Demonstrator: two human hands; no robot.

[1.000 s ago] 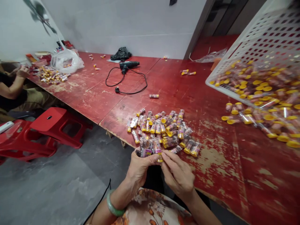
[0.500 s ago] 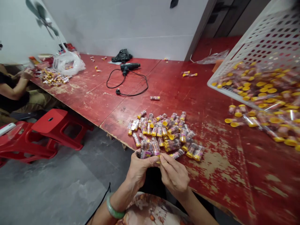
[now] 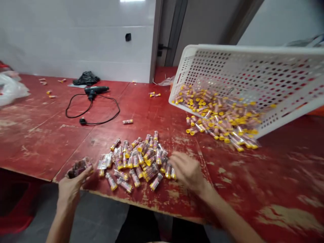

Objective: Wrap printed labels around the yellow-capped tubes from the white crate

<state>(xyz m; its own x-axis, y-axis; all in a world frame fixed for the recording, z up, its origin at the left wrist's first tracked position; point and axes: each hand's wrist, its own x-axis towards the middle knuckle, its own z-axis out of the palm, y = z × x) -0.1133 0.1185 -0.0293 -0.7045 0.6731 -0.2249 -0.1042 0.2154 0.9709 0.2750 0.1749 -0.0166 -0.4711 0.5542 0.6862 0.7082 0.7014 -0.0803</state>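
My left hand [image 3: 72, 185] is at the table's front edge, closed around a bunch of clear tubes [image 3: 79, 167]. A loose pile of small clear tubes with yellow caps [image 3: 136, 162] lies on the worn red table [image 3: 162, 199]. My right hand [image 3: 187, 171], slightly blurred, is at the pile's right edge with its fingers reaching over the nearest tubes. It shows nothing held. A white perforated plastic basket [image 3: 243, 79] stands tilted at the right, with a heap of the same tubes [image 3: 215, 118] spilling from its open side onto the table.
A black heat gun [image 3: 96, 89] and its black cord lie beyond the pile, with a single tube [image 3: 127, 121] nearby. Farther back are a black plastic bag [image 3: 86, 78], a white plastic bag [image 3: 10, 91] at the left edge, and a doorway.
My view has swung right, so the pile sits farther left and more of the basket shows. My hands have separated, with the right moving onto the pile. The co-worker has left the view.
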